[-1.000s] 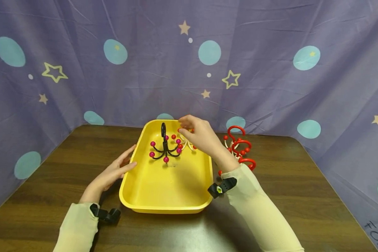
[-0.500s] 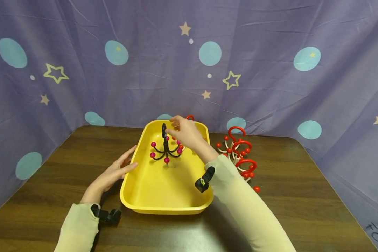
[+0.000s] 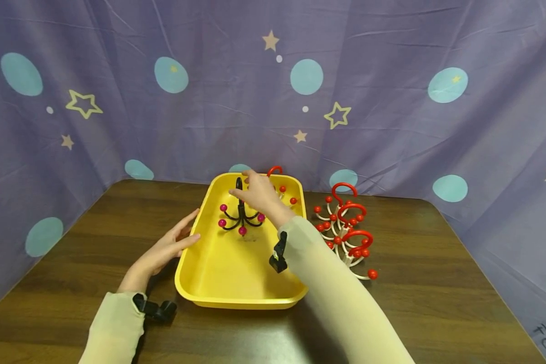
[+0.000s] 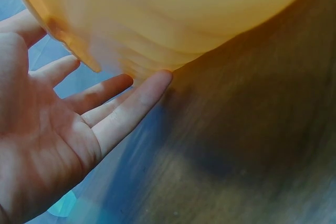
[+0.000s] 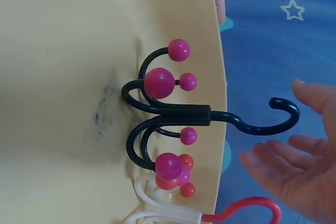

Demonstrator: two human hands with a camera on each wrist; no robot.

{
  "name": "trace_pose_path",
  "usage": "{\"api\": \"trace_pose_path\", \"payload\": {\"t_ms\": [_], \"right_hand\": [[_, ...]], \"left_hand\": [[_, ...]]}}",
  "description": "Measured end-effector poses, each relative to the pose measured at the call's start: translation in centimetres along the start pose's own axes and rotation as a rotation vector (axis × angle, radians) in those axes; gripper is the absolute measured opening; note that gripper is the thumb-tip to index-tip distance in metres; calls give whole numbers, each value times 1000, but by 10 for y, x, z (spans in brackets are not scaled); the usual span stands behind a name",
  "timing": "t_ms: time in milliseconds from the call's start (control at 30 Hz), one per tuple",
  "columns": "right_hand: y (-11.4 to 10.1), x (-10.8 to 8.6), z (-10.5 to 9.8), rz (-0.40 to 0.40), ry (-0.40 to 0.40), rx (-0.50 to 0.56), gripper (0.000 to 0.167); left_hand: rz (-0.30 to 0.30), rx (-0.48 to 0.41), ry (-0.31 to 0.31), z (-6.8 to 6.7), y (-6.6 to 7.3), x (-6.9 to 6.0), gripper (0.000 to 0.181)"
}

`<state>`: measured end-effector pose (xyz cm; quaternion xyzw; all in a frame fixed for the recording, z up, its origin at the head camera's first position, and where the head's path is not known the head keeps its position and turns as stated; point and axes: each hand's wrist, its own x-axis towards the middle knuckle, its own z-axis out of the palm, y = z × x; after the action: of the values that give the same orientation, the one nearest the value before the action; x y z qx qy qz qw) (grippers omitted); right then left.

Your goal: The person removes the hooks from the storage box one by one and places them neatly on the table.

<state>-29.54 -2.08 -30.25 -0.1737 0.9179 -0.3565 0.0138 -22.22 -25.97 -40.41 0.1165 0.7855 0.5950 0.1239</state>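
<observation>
A black multi-arm hanging hook (image 3: 241, 218) with pink ball tips stands upright in the yellow tray (image 3: 232, 273). My right hand (image 3: 261, 196) is above it, with thumb and fingers spread around its curved top. In the right wrist view, the hook (image 5: 184, 115) shows a gap to my fingers. Beside it in the tray is a white hook (image 5: 176, 214) with a red top and red balls, partly hidden by my right hand in the head view. My left hand (image 3: 166, 248) rests against the tray's left side, its fingers extended along the outer wall in the left wrist view.
Several white hooks (image 3: 338, 222) with red tops and red balls stand bunched on the wooden table (image 3: 418, 283), right of the tray. A purple curtain (image 3: 236, 101) with stars and ovals hangs behind the table.
My right hand has moved left, from the red-topped white hook in the tray to over the black hook. The left hand and the tray have stayed put.
</observation>
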Motion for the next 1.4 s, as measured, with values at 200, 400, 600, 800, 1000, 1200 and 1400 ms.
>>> {"api": "trace_pose_path", "payload": {"t_ms": [200, 400, 600, 800, 1000, 1200, 1400], "right_hand": [[-6, 5, 9, -1, -1, -54, 63], [-10, 8, 15, -32, 12, -98, 50], [-9, 8, 14, -71, 45, -102, 35], [-6, 7, 11, -89, 48, -91, 29], [-4, 2, 7, -92, 39, -77, 26], [-4, -3, 0, -130, 12, -102, 24], [-7, -6, -8, -182, -5, -142, 26]], "left_hand": [[-3, -2, -8, 0, -1, -1, 67], [-5, 0, -3, 0, -1, -1, 67], [-11, 15, 4, 0, 0, 0, 68], [-11, 9, 4, 0, 1, -1, 68], [-15, 11, 6, 0, 1, -1, 68], [-12, 2, -4, 0, 0, -1, 67], [-13, 3, 7, 0, 0, -1, 67]]}}
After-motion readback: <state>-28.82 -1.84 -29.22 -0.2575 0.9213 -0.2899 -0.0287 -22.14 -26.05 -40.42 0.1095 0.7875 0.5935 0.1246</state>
